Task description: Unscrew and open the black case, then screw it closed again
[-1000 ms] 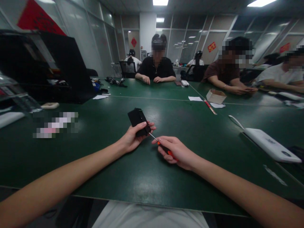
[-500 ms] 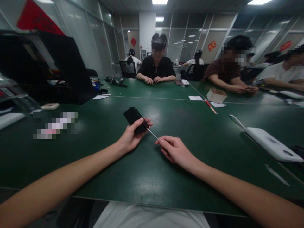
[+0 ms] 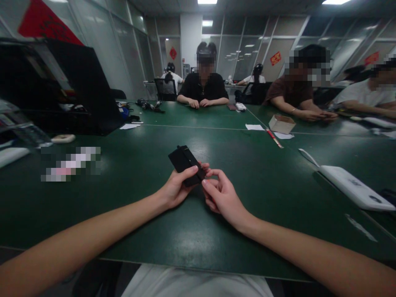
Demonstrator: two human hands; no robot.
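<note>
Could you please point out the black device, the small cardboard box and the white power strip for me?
black device (image 3: 183, 159), head view, on its upper flat face.
small cardboard box (image 3: 281, 125), head view, on its front wall.
white power strip (image 3: 351, 188), head view, on its top surface.

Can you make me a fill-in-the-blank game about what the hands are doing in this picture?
1. The left hand holds a small flat device whose colour is ____.
2. The right hand is closed, and its fingers touch the device at the end nearest the ____.
3. The table under both hands is dark ____.
4. The cardboard box farther along the table has its top ____.

Missing words: black; person; green; open
</note>
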